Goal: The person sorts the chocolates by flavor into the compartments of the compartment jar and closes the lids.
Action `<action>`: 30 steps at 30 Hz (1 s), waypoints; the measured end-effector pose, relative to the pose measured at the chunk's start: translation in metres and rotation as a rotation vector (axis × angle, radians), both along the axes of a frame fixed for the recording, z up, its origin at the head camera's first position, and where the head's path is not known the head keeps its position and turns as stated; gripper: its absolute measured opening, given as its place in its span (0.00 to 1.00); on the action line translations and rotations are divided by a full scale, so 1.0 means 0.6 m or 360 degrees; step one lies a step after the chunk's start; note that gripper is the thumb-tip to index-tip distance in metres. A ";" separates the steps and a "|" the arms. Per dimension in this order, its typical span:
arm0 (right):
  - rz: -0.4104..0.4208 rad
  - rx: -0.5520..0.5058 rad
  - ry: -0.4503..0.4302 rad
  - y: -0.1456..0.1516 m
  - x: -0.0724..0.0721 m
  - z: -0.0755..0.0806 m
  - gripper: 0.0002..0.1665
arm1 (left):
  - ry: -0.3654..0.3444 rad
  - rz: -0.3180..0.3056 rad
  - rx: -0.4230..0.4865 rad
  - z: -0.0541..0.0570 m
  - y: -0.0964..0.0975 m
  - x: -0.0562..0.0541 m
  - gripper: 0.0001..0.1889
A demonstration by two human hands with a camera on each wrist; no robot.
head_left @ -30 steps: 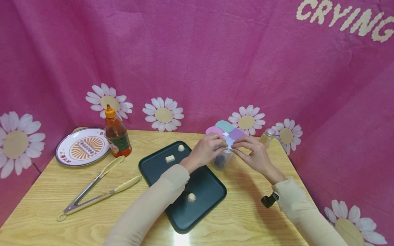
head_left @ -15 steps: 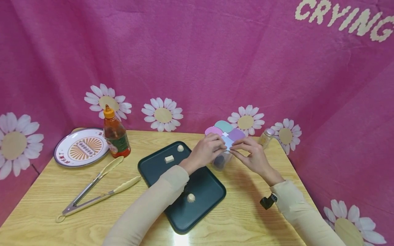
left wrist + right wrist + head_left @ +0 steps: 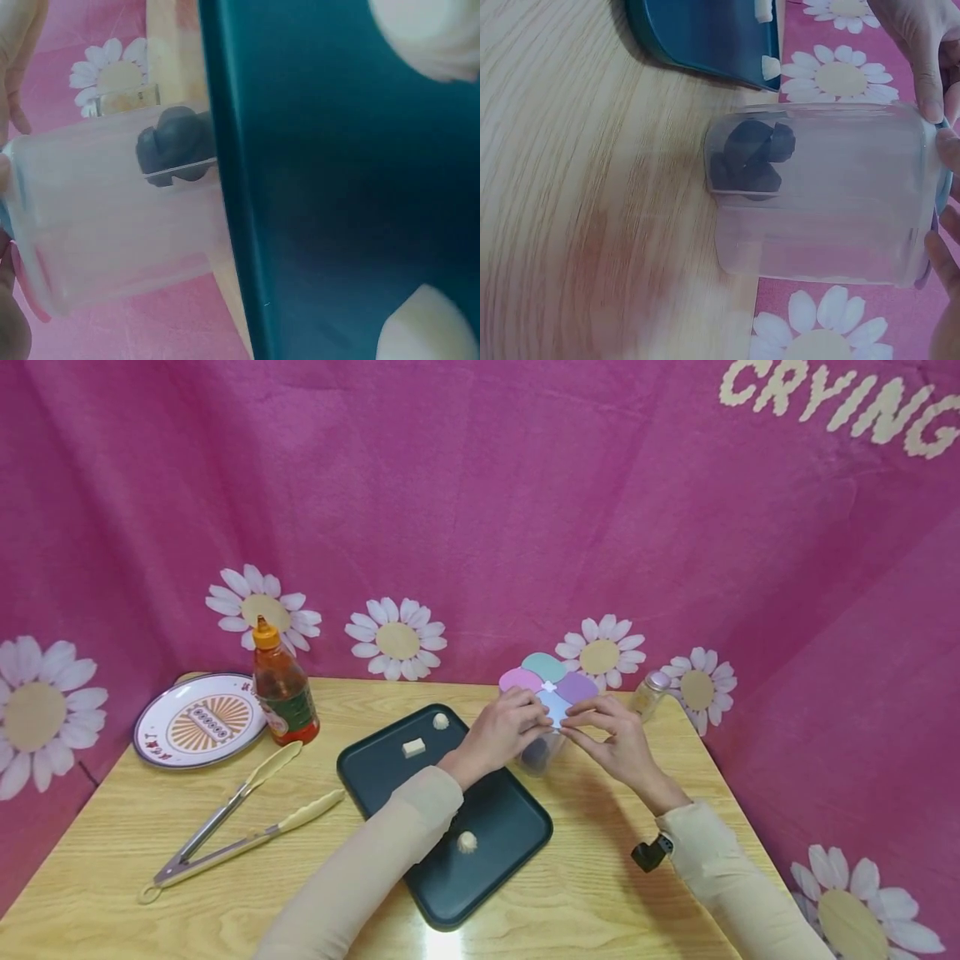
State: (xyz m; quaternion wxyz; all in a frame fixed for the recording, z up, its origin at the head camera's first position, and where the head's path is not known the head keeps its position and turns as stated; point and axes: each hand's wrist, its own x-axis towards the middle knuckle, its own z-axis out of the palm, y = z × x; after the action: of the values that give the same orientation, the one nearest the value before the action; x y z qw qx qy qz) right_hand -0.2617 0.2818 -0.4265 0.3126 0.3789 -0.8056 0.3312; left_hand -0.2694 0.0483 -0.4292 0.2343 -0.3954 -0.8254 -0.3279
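A clear plastic storage container [image 3: 840, 187] stands on the table behind the tray, with inner dividing walls. Several dark lumps [image 3: 754, 154] lie at the bottom of one compartment. On top is a flower-shaped lid [image 3: 543, 667] with pink, green, purple and blue petal flaps. My left hand [image 3: 501, 728] grips the near side of the lid at the blue petal [image 3: 553, 707], its thumb at the container's rim in the right wrist view. My right hand [image 3: 618, 739] pinches the same petal's front edge from the right, fingertips close to the left hand's.
A dark green tray [image 3: 502, 814] with several small cream-coloured pieces [image 3: 467, 842] lies under my left forearm. Tongs [image 3: 225, 827] lie spread at the left. A red sauce bottle [image 3: 285, 693] and a patterned plate [image 3: 202, 718] stand behind them. A small jar [image 3: 649, 695] stands back right.
My right fingertips have shifted slightly left and nearer along the blue petal. The left hand stays almost in place, and the container has hardly moved.
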 end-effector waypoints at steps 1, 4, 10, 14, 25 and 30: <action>-0.0001 0.0001 0.0005 0.000 0.000 -0.001 0.17 | 0.0001 0.0003 -0.0008 -0.001 0.000 0.000 0.08; -0.0002 -0.0008 -0.0003 -0.001 0.002 -0.004 0.16 | 0.0002 0.0005 -0.0013 -0.004 -0.001 0.001 0.09; 0.0006 -0.0028 0.0008 -0.004 0.002 -0.005 0.18 | -0.0004 0.0000 -0.0014 -0.005 -0.001 0.000 0.09; 0.0014 0.0003 -0.0010 -0.004 0.003 -0.002 0.17 | -0.0031 -0.0003 -0.0014 0.000 -0.003 0.001 0.08; -0.0204 -0.0107 -0.0349 0.037 -0.031 0.018 0.13 | -0.0043 0.0150 0.0084 0.007 0.013 0.019 0.11; -0.0333 -0.0037 -0.0577 0.041 -0.062 0.029 0.13 | 0.0030 0.0266 0.0092 0.003 0.028 0.025 0.11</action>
State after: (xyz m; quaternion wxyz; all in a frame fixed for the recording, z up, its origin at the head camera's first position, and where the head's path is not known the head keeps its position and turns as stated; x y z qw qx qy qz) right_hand -0.2991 0.3063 -0.4094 0.1996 0.2236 -0.8798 0.3690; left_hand -0.2543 0.0649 -0.4271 0.2798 -0.3214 -0.8434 -0.3272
